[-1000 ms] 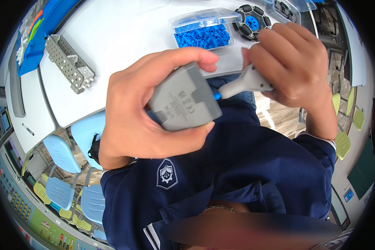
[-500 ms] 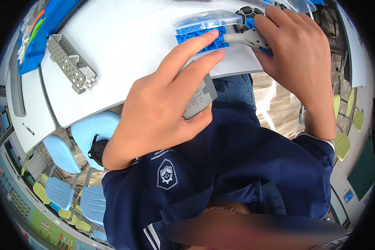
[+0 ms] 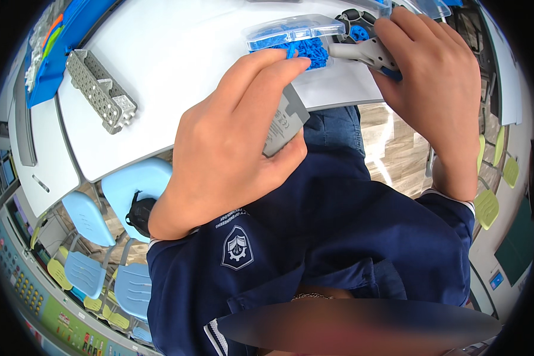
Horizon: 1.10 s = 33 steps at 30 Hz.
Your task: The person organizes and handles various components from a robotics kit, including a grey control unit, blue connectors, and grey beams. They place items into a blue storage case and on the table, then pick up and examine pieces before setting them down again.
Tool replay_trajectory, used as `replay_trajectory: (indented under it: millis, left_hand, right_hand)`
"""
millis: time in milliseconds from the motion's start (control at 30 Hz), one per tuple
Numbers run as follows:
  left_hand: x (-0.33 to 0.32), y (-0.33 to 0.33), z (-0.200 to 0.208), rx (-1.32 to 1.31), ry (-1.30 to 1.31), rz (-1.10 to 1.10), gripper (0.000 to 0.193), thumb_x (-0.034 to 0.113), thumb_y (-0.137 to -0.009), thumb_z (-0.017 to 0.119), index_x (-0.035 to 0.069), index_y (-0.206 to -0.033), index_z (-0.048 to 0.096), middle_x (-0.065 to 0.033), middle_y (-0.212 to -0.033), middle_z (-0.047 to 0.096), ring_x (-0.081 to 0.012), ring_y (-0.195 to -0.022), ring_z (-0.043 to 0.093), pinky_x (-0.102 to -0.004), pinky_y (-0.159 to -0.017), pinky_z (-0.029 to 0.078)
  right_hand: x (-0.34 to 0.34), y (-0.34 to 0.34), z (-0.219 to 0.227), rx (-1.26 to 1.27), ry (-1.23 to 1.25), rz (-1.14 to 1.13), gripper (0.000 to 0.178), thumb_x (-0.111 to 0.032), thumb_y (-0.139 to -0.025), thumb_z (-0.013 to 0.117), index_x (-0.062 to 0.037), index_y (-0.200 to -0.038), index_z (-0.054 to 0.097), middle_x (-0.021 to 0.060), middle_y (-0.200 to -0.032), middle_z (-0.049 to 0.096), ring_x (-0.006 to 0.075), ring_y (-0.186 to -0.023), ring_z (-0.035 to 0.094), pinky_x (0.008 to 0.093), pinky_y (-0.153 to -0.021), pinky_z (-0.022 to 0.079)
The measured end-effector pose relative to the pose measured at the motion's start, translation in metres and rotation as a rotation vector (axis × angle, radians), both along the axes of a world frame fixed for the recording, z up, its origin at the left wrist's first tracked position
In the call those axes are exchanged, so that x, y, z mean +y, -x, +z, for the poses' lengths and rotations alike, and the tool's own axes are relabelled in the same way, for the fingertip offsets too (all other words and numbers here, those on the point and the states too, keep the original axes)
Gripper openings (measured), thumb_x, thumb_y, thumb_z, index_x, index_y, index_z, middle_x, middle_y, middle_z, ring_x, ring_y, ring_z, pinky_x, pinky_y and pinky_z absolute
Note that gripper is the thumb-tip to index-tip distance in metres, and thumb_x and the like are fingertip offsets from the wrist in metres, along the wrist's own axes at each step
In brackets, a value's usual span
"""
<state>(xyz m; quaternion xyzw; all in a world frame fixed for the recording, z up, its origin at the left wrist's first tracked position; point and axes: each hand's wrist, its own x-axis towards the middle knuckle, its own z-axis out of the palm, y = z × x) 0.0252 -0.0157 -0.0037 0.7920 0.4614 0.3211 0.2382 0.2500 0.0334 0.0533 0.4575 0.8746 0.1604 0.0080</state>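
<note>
My left hand (image 3: 225, 130) is closed around a grey block-shaped module (image 3: 288, 118) with printing on its side. Its index and middle fingers reach up over the parts box, and a small blue pin (image 3: 292, 51) shows at their tips. Part of the module is hidden behind the fingers. In my right hand (image 3: 430, 65) is a light-grey tool (image 3: 359, 51) with a rounded nozzle-like end pointing left. Between the hands on the table lie many small blue pins (image 3: 314, 54) in a clear plastic box, its transparent lid (image 3: 299, 31) over the far part.
A wheel with black rollers and a blue hub (image 3: 358, 32) sits behind the tool. Left on the white table (image 3: 160, 65) lies a grey perforated beam assembly (image 3: 101, 92). A blue bin (image 3: 53, 77) stands at the far left. Blue chairs (image 3: 133, 184) line the near side.
The tool in my right hand has drawn a little to the right, away from my left fingertips. My left index and middle fingers have closed together and pulled back slightly left.
</note>
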Motion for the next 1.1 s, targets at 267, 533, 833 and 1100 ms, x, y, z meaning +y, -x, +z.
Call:
replay_trajectory:
  millis: [267,533,833,1100]
  left_hand:
    - [0.004,0.002,-0.001,-0.034,-0.027,-0.02,0.057,0.005,-0.065,0.081,0.007,-0.121,0.071,-0.014,-0.123,0.071,-0.0312,-0.112,0.069,-0.0374,-0.096,0.053]
    - [0.002,0.032,0.009,-0.456,0.146,-0.008,0.051,0.005,-0.062,0.086,0.003,-0.109,0.067,-0.009,-0.102,0.063,-0.02,-0.096,0.062,-0.0298,-0.087,0.049]
    - [0.019,0.1,0.022,-0.978,0.389,0.104,0.083,0.032,-0.094,0.075,-0.009,-0.154,0.033,-0.0182,-0.145,0.05,-0.0209,-0.124,0.055,-0.0368,-0.097,0.047]
    - [0.056,0.101,0.041,-0.793,0.161,0.214,0.063,0.003,-0.093,0.072,-0.003,-0.149,0.044,-0.0174,-0.144,0.05,-0.0237,-0.129,0.055,-0.0376,-0.108,0.046]
  right_hand:
    - [0.0,-0.021,-0.009,-0.005,0.02,0.051,0.041,-0.015,-0.064,0.086,-0.0093,-0.099,0.066,0.0038,-0.094,0.063,0.0271,-0.086,0.065,0.0384,-0.076,0.053]
    - [-0.007,-0.03,-0.001,0.155,0.067,-0.021,0.038,-0.009,-0.065,0.083,-0.0065,-0.098,0.066,0.0075,-0.098,0.065,0.0328,-0.087,0.064,0.0411,-0.076,0.051]
    - [-0.011,-0.038,-0.001,0.613,0.208,-0.078,0.026,-0.004,-0.069,0.08,-0.0012,-0.085,0.06,0.015,-0.08,0.059,0.0359,-0.075,0.06,0.0412,-0.066,0.045]
    - [-0.015,-0.058,0.002,0.953,0.396,-0.063,0.018,-0.001,-0.077,0.079,0.002,-0.081,0.062,0.0118,-0.074,0.057,0.0269,-0.067,0.056,0.0344,-0.062,0.042]
